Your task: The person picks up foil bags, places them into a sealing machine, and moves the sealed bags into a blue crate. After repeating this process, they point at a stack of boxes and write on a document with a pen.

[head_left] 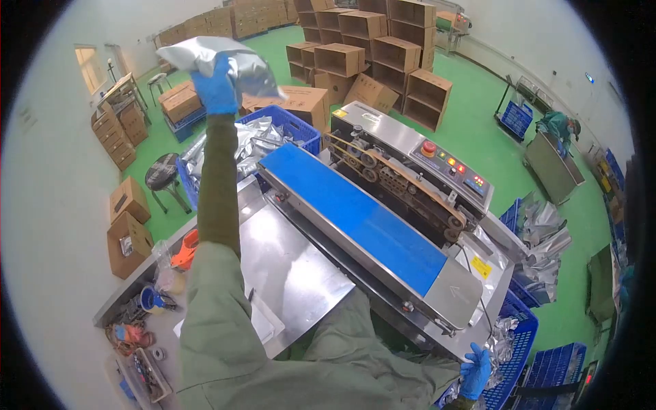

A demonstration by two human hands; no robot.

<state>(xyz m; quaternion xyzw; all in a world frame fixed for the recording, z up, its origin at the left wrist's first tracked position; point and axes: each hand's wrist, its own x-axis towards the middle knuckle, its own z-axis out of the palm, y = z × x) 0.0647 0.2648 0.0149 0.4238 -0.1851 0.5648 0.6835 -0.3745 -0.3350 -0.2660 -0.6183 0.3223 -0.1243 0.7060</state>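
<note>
My left hand (216, 87), in a blue glove, is raised at the upper left and closed on a silver foil bag (236, 61). Below it stands a blue basket (299, 126) heaped with silver bags (256, 140). My right hand (475, 370), also gloved in blue, is low at the right with its fingers apart, beside another blue basket (523, 335) that holds silver bags. Between the hands runs the blue belt (355, 208) of a sealing machine (417, 147), whose panel has a red button and lit displays.
A steel tabletop (294, 253) lies before me. Tools and a blue tape roll (152, 299) are at the left. Cardboard boxes (342, 60) are stacked behind the machine. A stool (162, 172) stands left. Another person (560, 126) is at the far right near a cart.
</note>
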